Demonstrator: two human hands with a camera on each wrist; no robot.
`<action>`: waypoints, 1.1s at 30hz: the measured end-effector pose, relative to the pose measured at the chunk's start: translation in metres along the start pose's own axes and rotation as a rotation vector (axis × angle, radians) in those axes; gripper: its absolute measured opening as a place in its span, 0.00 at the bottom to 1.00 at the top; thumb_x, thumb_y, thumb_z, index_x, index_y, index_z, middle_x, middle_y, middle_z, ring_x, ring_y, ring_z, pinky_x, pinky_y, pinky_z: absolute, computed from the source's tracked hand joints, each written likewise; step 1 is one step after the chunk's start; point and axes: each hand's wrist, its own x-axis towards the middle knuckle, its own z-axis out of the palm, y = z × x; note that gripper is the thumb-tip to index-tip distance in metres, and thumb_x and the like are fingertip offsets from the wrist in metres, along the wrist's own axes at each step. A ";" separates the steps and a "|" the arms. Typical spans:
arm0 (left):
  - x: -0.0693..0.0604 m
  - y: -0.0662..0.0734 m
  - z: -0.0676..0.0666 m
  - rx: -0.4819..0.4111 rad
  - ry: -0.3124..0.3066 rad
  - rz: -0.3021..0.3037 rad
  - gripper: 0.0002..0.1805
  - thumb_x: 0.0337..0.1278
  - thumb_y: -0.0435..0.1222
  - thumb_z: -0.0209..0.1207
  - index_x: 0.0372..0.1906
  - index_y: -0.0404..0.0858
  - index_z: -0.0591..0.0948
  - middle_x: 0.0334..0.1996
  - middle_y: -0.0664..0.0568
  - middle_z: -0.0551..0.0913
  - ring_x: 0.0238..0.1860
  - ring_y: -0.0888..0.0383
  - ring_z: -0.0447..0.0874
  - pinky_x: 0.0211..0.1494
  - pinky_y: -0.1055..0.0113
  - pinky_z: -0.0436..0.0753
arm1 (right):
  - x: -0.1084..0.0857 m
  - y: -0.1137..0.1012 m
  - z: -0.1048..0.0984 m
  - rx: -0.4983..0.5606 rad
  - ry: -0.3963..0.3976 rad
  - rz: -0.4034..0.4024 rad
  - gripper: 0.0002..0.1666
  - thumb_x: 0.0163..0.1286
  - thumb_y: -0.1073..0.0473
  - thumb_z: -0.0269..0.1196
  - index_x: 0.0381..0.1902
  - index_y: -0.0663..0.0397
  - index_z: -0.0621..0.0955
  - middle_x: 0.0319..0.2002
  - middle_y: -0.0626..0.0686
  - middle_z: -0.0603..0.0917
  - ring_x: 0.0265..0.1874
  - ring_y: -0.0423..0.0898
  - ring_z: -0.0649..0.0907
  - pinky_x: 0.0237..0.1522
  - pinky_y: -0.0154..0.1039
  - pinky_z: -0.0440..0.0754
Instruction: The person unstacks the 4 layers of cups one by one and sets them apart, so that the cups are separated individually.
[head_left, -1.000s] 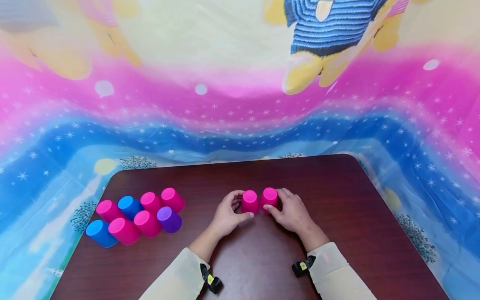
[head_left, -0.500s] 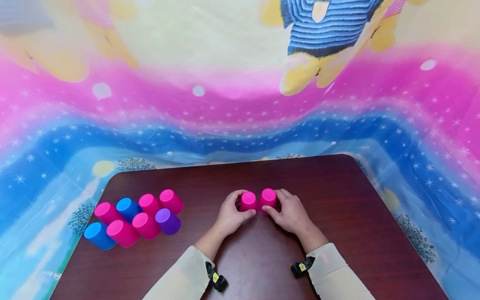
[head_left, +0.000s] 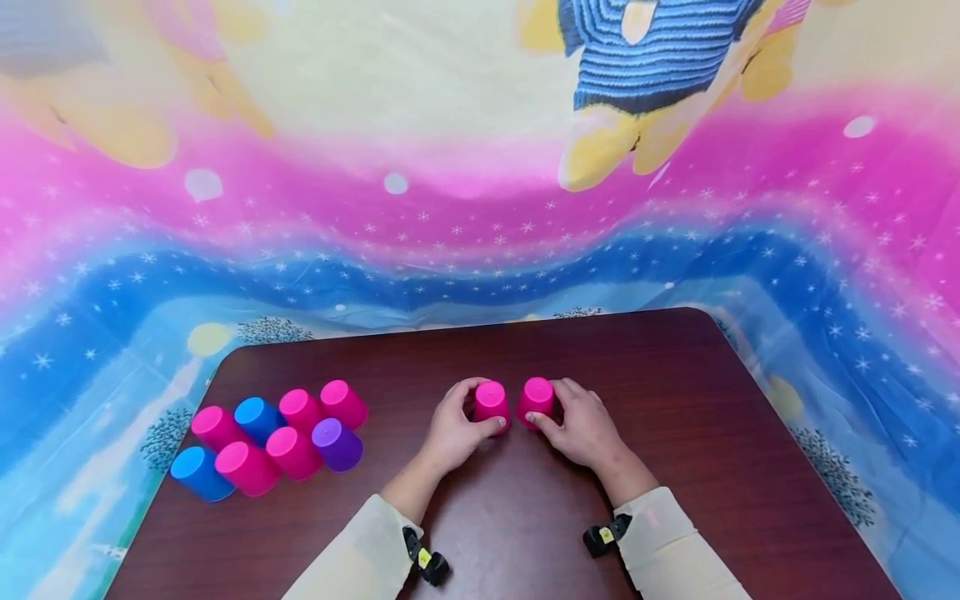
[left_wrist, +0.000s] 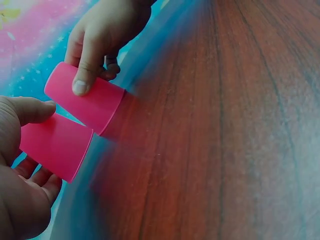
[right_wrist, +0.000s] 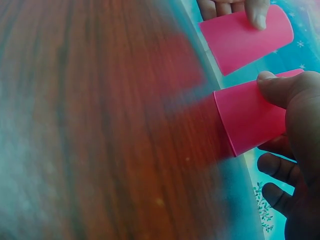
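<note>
Two pink cups, both upside down, are side by side at the middle of the table. My left hand (head_left: 454,429) grips the left pink cup (head_left: 490,400), thumb on its near side and fingers behind. In the right wrist view a gap shows between this cup's rim (right_wrist: 212,50) and its reflection, so it appears slightly raised. My right hand (head_left: 587,425) holds the right pink cup (head_left: 536,400), its thumb across the front. That cup's rim (right_wrist: 225,125) meets its reflection on the tabletop. A narrow gap separates the cups in the head view.
On the left of the dark wooden table (head_left: 675,400) several upside-down cups stand close together in two rows: pink ones (head_left: 247,468), blue ones (head_left: 201,473) and a purple one (head_left: 337,444). A printed cloth (head_left: 480,217) hangs behind the table's far edge.
My left hand has moved slightly left with its pink cup, widening the gap between the two cups. My right hand and its cup have stayed almost still.
</note>
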 end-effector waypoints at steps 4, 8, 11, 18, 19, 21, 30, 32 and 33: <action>-0.002 0.006 -0.006 0.002 0.006 0.010 0.35 0.48 0.35 0.78 0.63 0.45 0.78 0.57 0.50 0.80 0.59 0.50 0.81 0.63 0.53 0.82 | 0.000 0.000 -0.001 -0.002 -0.003 -0.001 0.37 0.65 0.39 0.73 0.63 0.54 0.78 0.52 0.53 0.83 0.51 0.52 0.83 0.59 0.56 0.78; -0.007 0.012 -0.013 0.017 0.020 0.019 0.35 0.48 0.36 0.78 0.63 0.46 0.78 0.57 0.51 0.81 0.58 0.50 0.81 0.62 0.52 0.83 | 0.000 -0.001 0.000 -0.005 -0.005 0.000 0.36 0.65 0.39 0.72 0.63 0.54 0.78 0.52 0.53 0.83 0.51 0.52 0.83 0.59 0.56 0.78; -0.012 0.013 -0.020 0.026 0.033 0.009 0.35 0.48 0.37 0.78 0.64 0.47 0.78 0.57 0.51 0.81 0.58 0.51 0.81 0.62 0.51 0.83 | 0.000 -0.001 0.000 -0.010 -0.011 0.003 0.37 0.66 0.39 0.72 0.63 0.54 0.78 0.52 0.53 0.83 0.52 0.53 0.83 0.59 0.56 0.78; -0.025 0.018 -0.039 0.015 0.054 0.012 0.35 0.48 0.36 0.78 0.64 0.47 0.78 0.57 0.52 0.81 0.60 0.50 0.80 0.64 0.49 0.82 | 0.000 0.000 0.002 -0.011 -0.007 -0.001 0.38 0.65 0.38 0.72 0.64 0.55 0.78 0.53 0.54 0.83 0.52 0.53 0.83 0.60 0.56 0.78; -0.027 0.020 -0.042 0.011 0.057 0.011 0.35 0.49 0.36 0.78 0.64 0.46 0.77 0.57 0.52 0.81 0.60 0.50 0.80 0.64 0.48 0.81 | 0.000 0.000 0.002 -0.011 -0.007 -0.003 0.38 0.65 0.38 0.72 0.64 0.55 0.78 0.53 0.53 0.83 0.52 0.53 0.83 0.59 0.55 0.78; -0.030 0.023 -0.048 0.016 0.066 0.009 0.36 0.49 0.35 0.78 0.65 0.46 0.77 0.58 0.52 0.81 0.61 0.50 0.79 0.65 0.48 0.81 | 0.000 -0.001 0.002 -0.007 -0.007 -0.008 0.37 0.65 0.38 0.72 0.63 0.55 0.78 0.53 0.53 0.83 0.52 0.53 0.83 0.59 0.55 0.79; -0.040 0.036 -0.072 0.048 0.112 0.030 0.37 0.48 0.33 0.78 0.66 0.45 0.77 0.59 0.51 0.80 0.63 0.49 0.78 0.67 0.49 0.80 | 0.000 -0.001 0.001 0.001 -0.016 0.000 0.38 0.66 0.39 0.71 0.64 0.56 0.78 0.55 0.55 0.83 0.53 0.54 0.83 0.60 0.56 0.78; -0.042 0.038 -0.077 0.049 0.120 0.028 0.37 0.48 0.33 0.78 0.66 0.45 0.77 0.59 0.51 0.80 0.63 0.49 0.78 0.67 0.48 0.80 | 0.000 -0.001 0.000 0.002 -0.018 0.006 0.38 0.66 0.39 0.71 0.64 0.56 0.78 0.55 0.55 0.83 0.53 0.55 0.83 0.60 0.57 0.78; -0.043 0.037 -0.080 0.048 0.124 0.026 0.37 0.48 0.33 0.78 0.67 0.45 0.77 0.59 0.51 0.80 0.63 0.49 0.78 0.67 0.48 0.80 | 0.000 -0.001 0.000 0.001 -0.021 0.011 0.38 0.66 0.39 0.71 0.64 0.56 0.77 0.55 0.55 0.83 0.53 0.55 0.83 0.61 0.56 0.78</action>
